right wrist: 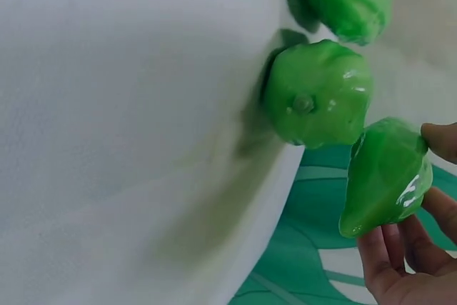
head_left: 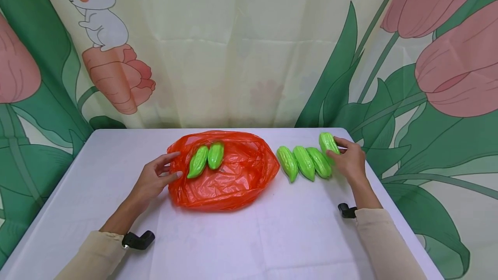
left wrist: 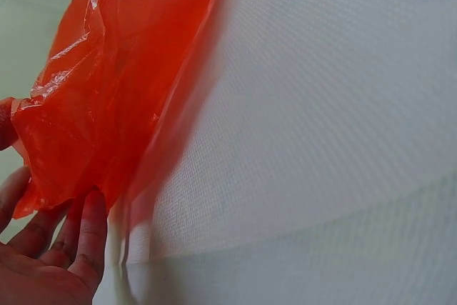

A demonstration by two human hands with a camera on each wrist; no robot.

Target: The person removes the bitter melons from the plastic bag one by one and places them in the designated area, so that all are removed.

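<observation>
My right hand (head_left: 350, 159) grips a green bitter melon (head_left: 328, 143) between thumb and fingers, lifted off the table, as the right wrist view also shows. Just left of it, three more bitter melons (head_left: 303, 162) lie side by side on the white table. A red plastic bag (head_left: 233, 189) is spread open in the middle, with two bitter melons (head_left: 198, 162) inside near its left side. At the bag's left rim is my left hand (head_left: 153, 178), its thumb and fingers spread apart and touching the plastic. In the left wrist view the fingers (left wrist: 89, 241) lie fairly straight against the bag.
A white cloth covers the table (head_left: 241, 245). Behind it hangs a printed curtain (head_left: 218, 55) with tulips and a rabbit. Small black devices (head_left: 138, 240) sit on both wrists.
</observation>
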